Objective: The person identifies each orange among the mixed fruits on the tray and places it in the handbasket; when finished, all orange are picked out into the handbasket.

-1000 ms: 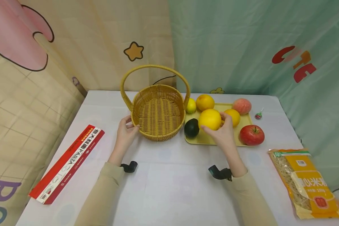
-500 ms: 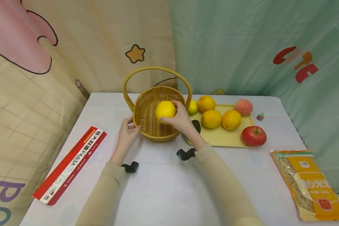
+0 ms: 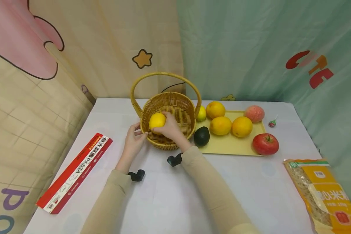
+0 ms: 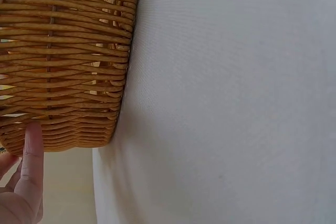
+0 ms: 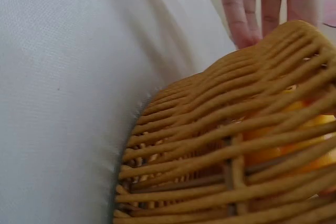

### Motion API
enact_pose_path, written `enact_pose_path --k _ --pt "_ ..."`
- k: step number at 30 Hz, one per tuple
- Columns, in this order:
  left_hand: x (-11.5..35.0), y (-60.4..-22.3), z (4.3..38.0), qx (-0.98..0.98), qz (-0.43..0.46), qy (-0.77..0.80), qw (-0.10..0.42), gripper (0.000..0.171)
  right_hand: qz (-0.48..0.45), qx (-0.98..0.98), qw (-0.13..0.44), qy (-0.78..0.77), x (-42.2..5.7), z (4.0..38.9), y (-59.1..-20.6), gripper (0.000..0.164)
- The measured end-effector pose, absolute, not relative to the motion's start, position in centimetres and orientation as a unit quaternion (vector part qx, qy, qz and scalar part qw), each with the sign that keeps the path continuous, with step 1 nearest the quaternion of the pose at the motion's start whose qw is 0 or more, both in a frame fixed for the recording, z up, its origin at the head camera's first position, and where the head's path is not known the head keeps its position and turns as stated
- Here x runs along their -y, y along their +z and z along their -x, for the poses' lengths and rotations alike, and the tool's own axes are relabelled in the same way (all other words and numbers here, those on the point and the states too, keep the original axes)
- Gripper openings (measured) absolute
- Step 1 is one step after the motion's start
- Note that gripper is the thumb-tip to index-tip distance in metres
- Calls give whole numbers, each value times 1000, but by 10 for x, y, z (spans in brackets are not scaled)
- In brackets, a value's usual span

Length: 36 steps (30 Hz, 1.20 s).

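In the head view my right hand (image 3: 171, 127) reaches inside the brown wicker basket (image 3: 179, 113). Thumb and fingers hold a round yellow fruit (image 3: 157, 121) low at the basket's left side. Through the weave the fruit (image 5: 268, 148) shows as a yellow-orange patch in the right wrist view. My left hand (image 3: 134, 139) holds the basket at its left rim, the thumb near the edge and the other fingers against the outer wall. One finger (image 4: 33, 150) lies straight along the weave in the left wrist view. The basket stands upright, its tall handle (image 3: 165, 74) arching above.
Right of the basket, a yellow tray (image 3: 231, 148) carries a dark green avocado (image 3: 201, 136), several yellow fruits (image 3: 220, 125), a pink peach-like fruit (image 3: 254, 113) and a red apple (image 3: 265, 144). A lollipop (image 3: 272, 123), noodle bag (image 3: 324, 195) and pasta box (image 3: 76, 172) lie farther out.
My right hand has carried the yellow fruit leftward from above the tray and down into the basket. The left hand stays at the basket's rim.
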<state>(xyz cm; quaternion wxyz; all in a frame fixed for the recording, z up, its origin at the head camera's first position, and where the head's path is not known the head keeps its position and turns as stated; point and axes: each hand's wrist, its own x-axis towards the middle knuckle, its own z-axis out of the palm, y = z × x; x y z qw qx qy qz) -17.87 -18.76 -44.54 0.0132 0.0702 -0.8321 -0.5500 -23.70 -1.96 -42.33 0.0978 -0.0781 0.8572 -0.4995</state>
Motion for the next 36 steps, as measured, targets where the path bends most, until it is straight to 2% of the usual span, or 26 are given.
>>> enact_pose_path --k 26,36 --pt "187 -448 177 828 -70 -557 15 60 74 -882 107 -453 26 239 -431 92" --pt "186 -447 177 827 -77 -557 14 61 81 -876 99 -465 20 234 -422 85"
